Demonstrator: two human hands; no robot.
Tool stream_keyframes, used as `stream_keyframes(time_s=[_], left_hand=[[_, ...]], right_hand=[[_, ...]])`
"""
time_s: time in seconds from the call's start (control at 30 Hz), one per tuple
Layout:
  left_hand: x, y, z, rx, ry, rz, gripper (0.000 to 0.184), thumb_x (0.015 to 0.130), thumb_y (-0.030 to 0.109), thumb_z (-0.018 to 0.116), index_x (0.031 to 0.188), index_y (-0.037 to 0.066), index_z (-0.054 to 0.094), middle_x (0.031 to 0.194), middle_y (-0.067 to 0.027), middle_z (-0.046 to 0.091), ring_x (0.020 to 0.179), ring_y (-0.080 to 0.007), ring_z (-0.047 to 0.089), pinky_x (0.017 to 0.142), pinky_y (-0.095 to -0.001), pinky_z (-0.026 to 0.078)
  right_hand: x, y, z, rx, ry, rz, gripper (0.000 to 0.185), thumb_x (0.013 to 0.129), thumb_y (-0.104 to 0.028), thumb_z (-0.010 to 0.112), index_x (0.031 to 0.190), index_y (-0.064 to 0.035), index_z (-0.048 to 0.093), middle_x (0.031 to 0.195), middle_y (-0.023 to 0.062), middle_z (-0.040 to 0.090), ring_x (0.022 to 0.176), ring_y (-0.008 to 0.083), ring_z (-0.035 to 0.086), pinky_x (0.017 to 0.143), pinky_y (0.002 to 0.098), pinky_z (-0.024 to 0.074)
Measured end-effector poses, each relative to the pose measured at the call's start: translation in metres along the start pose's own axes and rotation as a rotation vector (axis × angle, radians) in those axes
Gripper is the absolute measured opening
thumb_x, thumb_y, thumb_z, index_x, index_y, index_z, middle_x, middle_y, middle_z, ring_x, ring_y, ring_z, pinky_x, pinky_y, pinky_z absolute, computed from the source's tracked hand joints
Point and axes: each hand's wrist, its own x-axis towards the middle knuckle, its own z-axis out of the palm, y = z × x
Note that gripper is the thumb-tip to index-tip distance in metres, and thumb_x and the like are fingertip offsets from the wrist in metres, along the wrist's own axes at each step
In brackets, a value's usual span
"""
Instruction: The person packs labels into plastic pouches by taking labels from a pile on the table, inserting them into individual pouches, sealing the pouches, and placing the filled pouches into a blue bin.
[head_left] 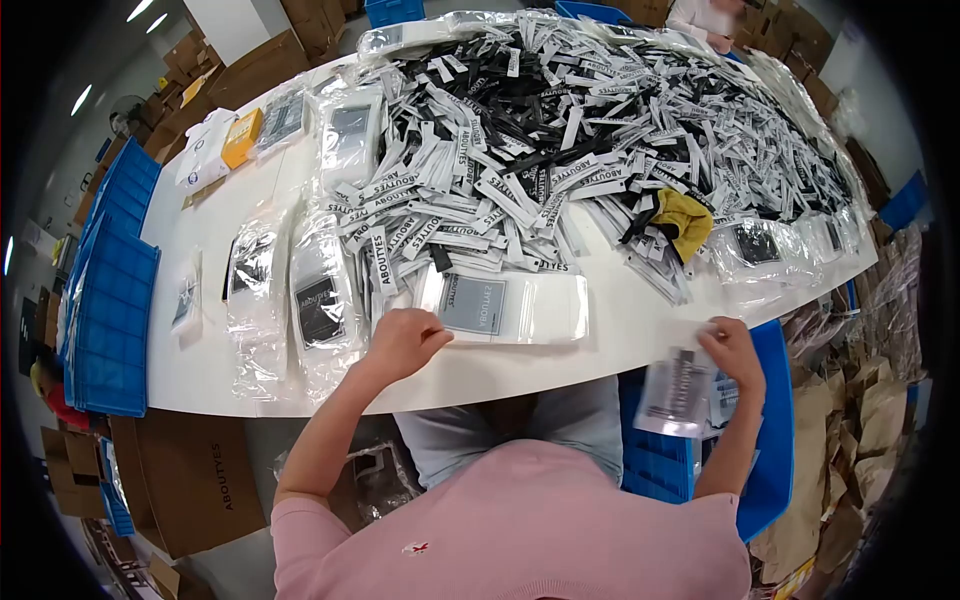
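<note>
My left hand [408,342] is closed at the lower left corner of a flat pile of printed plastic bags [540,308], its fingertips pinched at the edge by a grey printed panel. My right hand [735,352] pinches the top of a clear plastic pouch [674,398] with dark printing. The pouch hangs past the table's front edge, above a blue bin [770,440]. Just beyond the bags lies a big heap of narrow white and black printed strips [600,130]. A yellow and black cloth item [682,222] rests on the heap's right side.
More wrapped bag bundles [322,300] lie left of the pile, and others [757,243] at right. An orange box [240,138] sits at back left. Blue crates [112,310] stand beyond the left edge. Another person [705,22] is across the table [480,375].
</note>
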Motion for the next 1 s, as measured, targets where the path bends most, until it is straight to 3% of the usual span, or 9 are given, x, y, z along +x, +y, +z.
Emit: stream_keyframes(time_s=[0.1,0.17,0.37,0.53,0.6,0.73,0.8,0.93,1.0], left_hand=[[0.0,-0.005,0.013,0.012,0.004,0.033,0.02,0.075,0.024,0.067,0.084,0.006,0.064,0.083,-0.0108,0.062,0.08,-0.0288,0.058,0.068,-0.0372,0.047],[0.009,0.004,0.026,-0.003,0.065,0.127,0.026,0.074,0.024,0.068,0.093,0.007,0.064,0.095,-0.0115,0.062,0.089,-0.0283,0.057,0.073,-0.036,0.047],[0.04,0.018,0.068,0.217,0.118,0.345,0.068,0.061,0.031,0.077,0.12,0.01,0.051,0.123,-0.0127,0.049,0.118,-0.0311,0.042,0.102,-0.0458,0.029],[0.029,-0.001,0.078,0.197,0.193,0.415,0.068,0.059,0.03,0.076,0.119,0.011,0.052,0.126,-0.0116,0.048,0.121,-0.0293,0.04,0.103,-0.0451,0.028],[0.029,-0.001,0.078,0.199,0.183,0.406,0.068,0.059,0.03,0.076,0.119,0.011,0.052,0.126,-0.0114,0.048,0.121,-0.0292,0.041,0.104,-0.0446,0.028],[0.031,-0.001,0.077,0.203,0.18,0.398,0.069,0.059,0.032,0.076,0.119,0.011,0.052,0.125,-0.0118,0.048,0.121,-0.029,0.041,0.103,-0.0445,0.028],[0.033,-0.001,0.077,0.191,0.183,0.399,0.068,0.059,0.032,0.076,0.119,0.011,0.052,0.125,-0.0119,0.048,0.12,-0.0292,0.041,0.103,-0.0446,0.028],[0.033,-0.002,0.075,0.126,0.192,0.405,0.065,0.061,0.034,0.075,0.118,0.011,0.053,0.125,-0.0119,0.048,0.12,-0.0299,0.042,0.103,-0.045,0.028],[0.034,-0.003,0.074,0.109,0.207,0.406,0.063,0.064,0.035,0.074,0.118,0.01,0.053,0.124,-0.012,0.049,0.12,-0.0302,0.042,0.103,-0.045,0.028]], right_hand=[[-0.004,0.027,-0.015,-0.702,0.675,-0.097,0.033,0.078,-0.016,0.066,0.104,0.0018,0.059,0.092,0.0161,0.062,0.08,0.0217,0.061,0.066,0.0307,0.0482],[0.031,-0.013,0.013,-0.133,0.649,-0.178,0.031,0.079,-0.015,0.065,0.104,0.0026,0.059,0.086,0.0129,0.064,0.074,0.0191,0.062,0.066,0.0273,0.0484],[0.155,-0.155,0.158,-0.057,0.184,-0.761,0.023,0.082,-0.012,0.058,0.101,-0.0002,0.061,0.092,0.0174,0.064,0.08,0.0297,0.062,0.07,0.0342,0.0493],[0.235,-0.189,0.22,-0.522,0.175,-0.708,0.024,0.084,-0.017,0.054,0.103,-0.0021,0.052,0.093,0.0171,0.056,0.089,0.034,0.057,0.077,0.0421,0.0463],[0.239,-0.19,0.226,-0.38,0.121,-0.688,0.022,0.086,-0.02,0.052,0.1,-0.0022,0.051,0.096,0.0185,0.056,0.091,0.0318,0.057,0.076,0.0418,0.0465],[0.264,-0.199,0.199,0.366,0.046,-0.571,0.017,0.083,-0.016,0.059,0.081,0.0002,0.06,0.065,0.0151,0.06,0.064,0.0351,0.059,0.061,0.0354,0.0491],[0.292,-0.194,0.176,0.108,0.49,-0.909,0.015,0.081,-0.014,0.059,0.09,-0.0031,0.062,0.073,0.0151,0.061,0.071,0.0314,0.061,0.065,0.0367,0.0493],[0.314,-0.177,0.157,-0.864,0.011,-0.661,0.026,0.078,-0.015,0.059,0.103,-0.0097,0.054,0.102,0.0099,0.051,0.086,0.0302,0.059,0.072,0.0426,0.0492],[0.314,-0.178,0.154,-0.763,0.112,-0.696,0.024,0.079,-0.016,0.058,0.102,-0.0093,0.052,0.101,0.0102,0.051,0.086,0.0305,0.059,0.072,0.0429,0.0491]])
